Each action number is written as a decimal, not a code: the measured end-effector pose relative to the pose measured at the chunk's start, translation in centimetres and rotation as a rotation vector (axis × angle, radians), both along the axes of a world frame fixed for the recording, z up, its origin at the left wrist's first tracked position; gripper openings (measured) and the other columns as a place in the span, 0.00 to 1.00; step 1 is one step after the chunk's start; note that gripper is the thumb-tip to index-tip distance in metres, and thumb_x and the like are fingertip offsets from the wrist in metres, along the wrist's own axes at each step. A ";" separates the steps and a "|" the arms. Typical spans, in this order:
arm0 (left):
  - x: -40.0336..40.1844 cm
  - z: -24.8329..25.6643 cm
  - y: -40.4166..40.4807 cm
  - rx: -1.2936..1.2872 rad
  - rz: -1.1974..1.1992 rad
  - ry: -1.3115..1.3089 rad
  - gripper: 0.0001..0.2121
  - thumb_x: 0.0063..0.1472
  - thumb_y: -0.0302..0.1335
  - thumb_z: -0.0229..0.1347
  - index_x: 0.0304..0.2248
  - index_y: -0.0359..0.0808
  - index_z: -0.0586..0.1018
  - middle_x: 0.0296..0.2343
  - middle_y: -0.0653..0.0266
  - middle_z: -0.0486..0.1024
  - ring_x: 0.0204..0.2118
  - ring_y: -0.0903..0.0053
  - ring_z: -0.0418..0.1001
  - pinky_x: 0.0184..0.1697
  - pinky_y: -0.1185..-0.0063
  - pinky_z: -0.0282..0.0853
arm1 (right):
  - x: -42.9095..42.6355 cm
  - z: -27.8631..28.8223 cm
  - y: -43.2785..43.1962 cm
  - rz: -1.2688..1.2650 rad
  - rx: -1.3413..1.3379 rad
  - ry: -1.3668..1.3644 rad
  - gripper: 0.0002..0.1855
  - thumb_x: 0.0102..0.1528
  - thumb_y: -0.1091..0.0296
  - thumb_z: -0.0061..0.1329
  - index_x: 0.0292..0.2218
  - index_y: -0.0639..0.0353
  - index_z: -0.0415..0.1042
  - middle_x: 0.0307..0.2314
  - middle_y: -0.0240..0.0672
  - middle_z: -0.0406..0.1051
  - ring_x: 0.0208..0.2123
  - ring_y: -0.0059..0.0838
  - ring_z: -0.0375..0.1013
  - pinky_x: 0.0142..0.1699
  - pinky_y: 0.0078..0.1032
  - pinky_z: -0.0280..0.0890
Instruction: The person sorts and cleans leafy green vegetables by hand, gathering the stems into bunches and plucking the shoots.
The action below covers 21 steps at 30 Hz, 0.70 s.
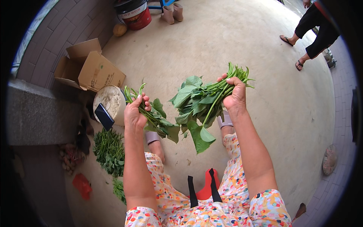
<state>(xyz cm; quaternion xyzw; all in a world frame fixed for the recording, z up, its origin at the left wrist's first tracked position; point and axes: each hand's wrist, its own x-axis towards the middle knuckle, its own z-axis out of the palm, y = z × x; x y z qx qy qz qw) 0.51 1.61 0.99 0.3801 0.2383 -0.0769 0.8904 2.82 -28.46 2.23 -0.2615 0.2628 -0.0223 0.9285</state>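
My right hand grips a thick bunch of leafy green stems, its cut ends sticking up past my fingers and its broad leaves hanging to the left. One large leaf droops lowest, above the floor between my feet. In my left hand is a smaller bunch of the same greens, stems up and leaves pointing down to the right. The two bunches are held apart. On the floor beside my left forearm lies a big pile of leafy greens, partly hidden by the arm, with finer green sprigs nearer me.
A smartphone leans on a lidded white bucket by an open cardboard box. A red plastic bag lies at left. Farther off are a red paint bucket and pink boots. Another person's legs stand at upper right.
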 end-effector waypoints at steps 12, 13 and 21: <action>-0.1 0.1 0.2 0.075 0.038 -0.004 0.06 0.56 0.23 0.46 0.31 0.28 0.68 0.21 0.62 0.69 0.19 0.80 0.63 0.19 0.85 0.57 | 0.4 -0.7 -0.8 -0.412 -0.314 0.160 0.07 0.38 0.82 0.49 0.22 0.62 0.65 0.19 0.34 0.66 0.21 0.27 0.65 0.29 0.27 0.63; -0.1 0.2 0.1 0.074 0.037 -0.005 0.06 0.56 0.23 0.46 0.31 0.28 0.68 0.21 0.62 0.69 0.19 0.80 0.63 0.19 0.85 0.57 | 0.5 -1.1 -0.8 -0.414 -0.315 0.158 0.07 0.38 0.82 0.49 0.22 0.62 0.65 0.19 0.34 0.66 0.21 0.27 0.65 0.29 0.27 0.63; -1.0 2.9 -3.6 -0.010 -0.372 -0.143 0.08 0.55 0.23 0.47 0.33 0.27 0.67 0.18 0.63 0.66 0.16 0.82 0.60 0.18 0.86 0.55 | 0.2 -1.7 0.6 -0.329 -0.291 0.227 0.10 0.36 0.83 0.50 0.23 0.62 0.65 0.22 0.32 0.66 0.23 0.27 0.65 0.31 0.26 0.62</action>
